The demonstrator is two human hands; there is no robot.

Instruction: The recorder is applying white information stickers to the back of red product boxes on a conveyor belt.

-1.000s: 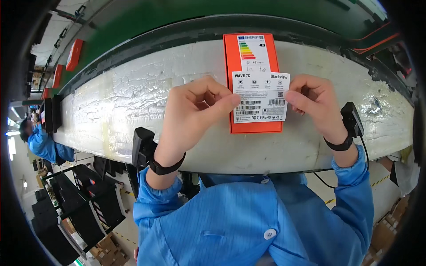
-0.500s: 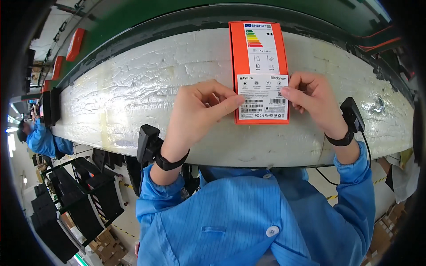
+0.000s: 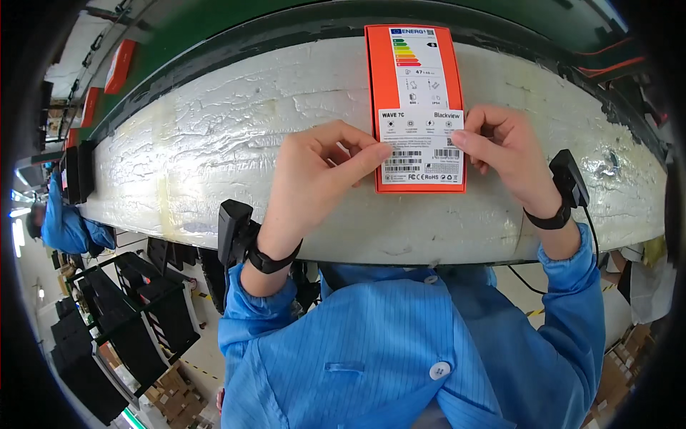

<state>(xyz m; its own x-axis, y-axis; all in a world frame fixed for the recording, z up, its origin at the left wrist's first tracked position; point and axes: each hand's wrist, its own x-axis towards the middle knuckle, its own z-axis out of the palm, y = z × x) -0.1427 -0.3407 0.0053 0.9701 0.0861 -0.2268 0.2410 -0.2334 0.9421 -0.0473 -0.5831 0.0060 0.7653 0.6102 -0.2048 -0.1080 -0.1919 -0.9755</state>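
An orange-red box [image 3: 456,79] lies flat on the table, its long side pointing away from me. A white label with a coloured energy scale [image 3: 421,84] covers its upper part. On the lower part sits a wider white label with barcodes [image 3: 425,161]. My left hand [image 3: 321,168] is closed in a pinch at the box's left side, its thumb tip on the lower label's left edge. At the right side my right hand [image 3: 500,150] is also closed, thumb on the label's right edge, fingers curled beside the box. Fingertips under both thumbs are partly hidden.
The table [image 3: 271,93] has a shiny, wrinkled pale covering. Beyond it runs a green surface [image 3: 236,36] with more orange-red boxes [image 3: 120,66] at far left. Black racks [image 3: 143,307] stand at lower left. A person in blue [image 3: 68,222] is at the far left.
The box and table sit slightly higher in the view, and the box is tilted a little differently. Both hands keep nearly the same grip at its sides.
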